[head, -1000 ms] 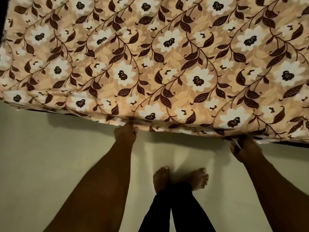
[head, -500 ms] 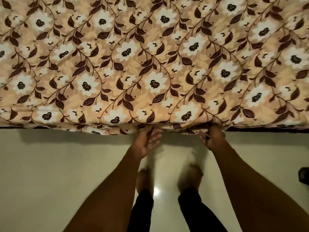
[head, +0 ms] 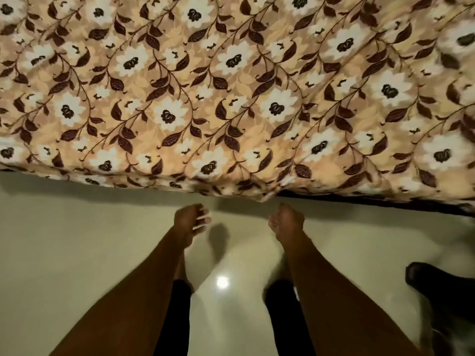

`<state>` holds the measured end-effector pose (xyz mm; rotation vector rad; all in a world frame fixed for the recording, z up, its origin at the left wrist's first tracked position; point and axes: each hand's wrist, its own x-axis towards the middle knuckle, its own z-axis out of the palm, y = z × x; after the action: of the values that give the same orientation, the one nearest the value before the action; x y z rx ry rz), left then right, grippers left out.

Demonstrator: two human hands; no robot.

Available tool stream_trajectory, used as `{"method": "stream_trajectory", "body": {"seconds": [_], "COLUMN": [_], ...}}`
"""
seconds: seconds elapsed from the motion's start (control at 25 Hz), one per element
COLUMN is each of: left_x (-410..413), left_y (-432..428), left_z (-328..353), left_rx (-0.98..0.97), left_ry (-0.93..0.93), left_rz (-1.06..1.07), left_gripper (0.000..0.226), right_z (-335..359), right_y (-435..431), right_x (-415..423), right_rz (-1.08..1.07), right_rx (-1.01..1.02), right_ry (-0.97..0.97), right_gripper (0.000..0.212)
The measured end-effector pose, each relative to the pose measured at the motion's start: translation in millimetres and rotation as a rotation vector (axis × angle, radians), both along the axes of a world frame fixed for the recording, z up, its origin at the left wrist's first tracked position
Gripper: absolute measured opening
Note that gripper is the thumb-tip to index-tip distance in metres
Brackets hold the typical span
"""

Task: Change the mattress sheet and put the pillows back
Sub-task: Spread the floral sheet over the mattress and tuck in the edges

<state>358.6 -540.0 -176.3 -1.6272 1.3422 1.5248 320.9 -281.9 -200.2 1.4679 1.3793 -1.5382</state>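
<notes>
Currently my left hand [head: 191, 222] and right hand [head: 285, 222] hang just below the hem of the floral sheet [head: 231, 98], fingers loosely curled, holding nothing. That sheet lies spread over the bed, its edge draping toward the floor [head: 77, 240]. I judge it light, soft and limp; it will bunch and slide. Best hold: pinch the hem [head: 259, 194], hands apart, then pull evenly.
</notes>
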Motion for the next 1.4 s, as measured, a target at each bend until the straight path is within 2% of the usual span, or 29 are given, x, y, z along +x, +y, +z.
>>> {"method": "stream_trajectory", "body": {"seconds": [0.12,0.2,0.28,0.36,0.48,0.6,0.8,0.92,1.0,1.08,1.16,1.24,1.4], "left_x": [-19,-51,-77,-93,-87,-73,-75,-87,-99,-104,-104,-101,-109], "left_y": [103,172,224,254,263,264,284,309,325,331,339,350,382], "left_z": [11,19,21,13,-2,-25,-21,4,13,15,13,5,3], "left_rx": [0.202,0.304,0.351,0.289,0.071,-0.019,0.118,0.251,0.244,0.148,0.040,-0.038,-0.056], "left_ry": [0.044,0.101,0.162,0.175,0.147,0.100,0.007,0.071,0.087,0.089,0.078,0.070,0.091], "left_rz": [-0.092,-0.139,-0.109,-0.029,0.076,0.035,-0.070,-0.122,-0.165,-0.162,-0.150,-0.133,-0.007], "left_gripper": [0.019,0.023,0.025,0.025,0.017,0.017,0.019,0.012,0.010,0.006,0.013,0.017,0.021], "right_z": [29,39,39,28,7,-23,-28,5,26,30,27,15,14], "right_y": [67,117,152,174,181,183,206,249,278,297,306,311,328], "right_x": [-31,-48,-55,-58,-52,-38,-40,-57,-68,-71,-64,-60,-84], "right_rz": [-0.344,-0.451,-0.396,-0.328,-0.306,-0.232,-0.272,-0.473,-0.596,-0.507,-0.383,-0.350,-0.292], "right_rx": [-0.016,-0.036,-0.041,-0.035,-0.031,0.164,0.132,0.191,0.213,0.208,0.274,0.327,0.128], "right_ry": [0.053,0.070,0.056,0.018,0.004,-0.038,-0.070,0.018,0.063,0.069,0.021,-0.013,-0.027], "right_gripper": [0.020,0.028,0.025,0.011,0.020,0.030,0.023,0.021,0.024,0.030,0.023,0.024,0.017]}}
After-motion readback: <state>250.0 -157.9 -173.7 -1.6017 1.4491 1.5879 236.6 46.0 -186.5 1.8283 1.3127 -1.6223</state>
